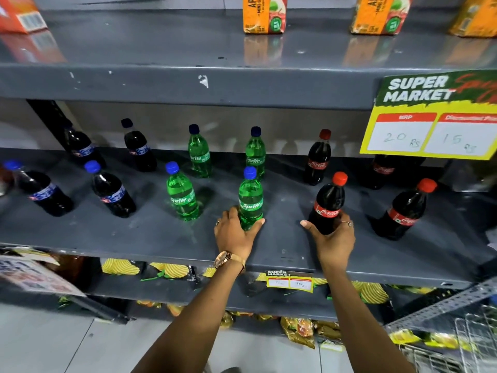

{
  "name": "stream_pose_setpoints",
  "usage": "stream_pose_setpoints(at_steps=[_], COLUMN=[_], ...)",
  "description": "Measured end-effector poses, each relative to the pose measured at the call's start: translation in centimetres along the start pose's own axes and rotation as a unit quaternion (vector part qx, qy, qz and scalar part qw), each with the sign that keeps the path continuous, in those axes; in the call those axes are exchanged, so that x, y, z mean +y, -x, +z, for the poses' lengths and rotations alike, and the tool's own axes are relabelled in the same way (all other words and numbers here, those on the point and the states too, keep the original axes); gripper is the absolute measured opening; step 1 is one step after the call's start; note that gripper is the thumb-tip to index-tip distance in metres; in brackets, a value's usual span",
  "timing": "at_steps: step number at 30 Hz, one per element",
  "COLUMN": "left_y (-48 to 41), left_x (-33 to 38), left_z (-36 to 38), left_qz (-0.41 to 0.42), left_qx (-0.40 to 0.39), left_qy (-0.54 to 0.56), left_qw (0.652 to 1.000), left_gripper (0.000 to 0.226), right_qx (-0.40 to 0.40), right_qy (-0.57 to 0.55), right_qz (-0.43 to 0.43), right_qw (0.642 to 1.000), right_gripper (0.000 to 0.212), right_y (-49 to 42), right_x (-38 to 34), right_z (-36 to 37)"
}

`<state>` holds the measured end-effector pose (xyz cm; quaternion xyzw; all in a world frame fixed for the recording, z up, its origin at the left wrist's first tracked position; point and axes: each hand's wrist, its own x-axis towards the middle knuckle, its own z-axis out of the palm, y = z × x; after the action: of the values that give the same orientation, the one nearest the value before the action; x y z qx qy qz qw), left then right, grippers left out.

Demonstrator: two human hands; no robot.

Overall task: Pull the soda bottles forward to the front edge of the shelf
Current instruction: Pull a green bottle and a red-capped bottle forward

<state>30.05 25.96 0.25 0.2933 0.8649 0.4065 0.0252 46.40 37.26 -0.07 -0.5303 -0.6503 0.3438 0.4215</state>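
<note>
Several soda bottles stand on the grey middle shelf [134,238]. My left hand [235,236] grips the base of a green Sprite bottle [250,196] with a blue cap. My right hand [334,238] grips the base of a red-capped Coca-Cola bottle [329,201]. Both bottles stand upright, a hand's length behind the front edge. Another Sprite bottle [181,195] and two dark blue-capped bottles [111,191] [40,188] stand to the left. A further Coca-Cola bottle [406,211] stands to the right. More bottles stand in a row behind, near the back wall.
A yellow and green price sign [430,114] hangs from the upper shelf at right, covering part of a rear Coca-Cola bottle. Orange juice cartons [265,14] stand on the shelf above. Snack packets [166,270] fill the lower shelves. A wire basket [468,337] is at lower right.
</note>
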Motion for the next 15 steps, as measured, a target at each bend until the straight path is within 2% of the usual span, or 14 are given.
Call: stream_pose_setpoints(at_steps=[5,15], left_y=[-0.10,0.41], left_x=[-0.30,-0.16], left_z=[0.27,-0.02], left_qz=[0.006,0.019], left_qx=[0.004,-0.011], left_qy=[-0.016,-0.044], left_qw=[1.000,0.999], left_gripper=[0.057,0.062], right_qx=[-0.015,-0.018], right_qy=[0.008,0.029], right_qz=[-0.003,0.008], right_qw=[1.000,0.999], right_gripper=[0.056,0.058], right_y=[0.02,0.27], right_x=[0.23,-0.63], right_z=[-0.13,-0.18])
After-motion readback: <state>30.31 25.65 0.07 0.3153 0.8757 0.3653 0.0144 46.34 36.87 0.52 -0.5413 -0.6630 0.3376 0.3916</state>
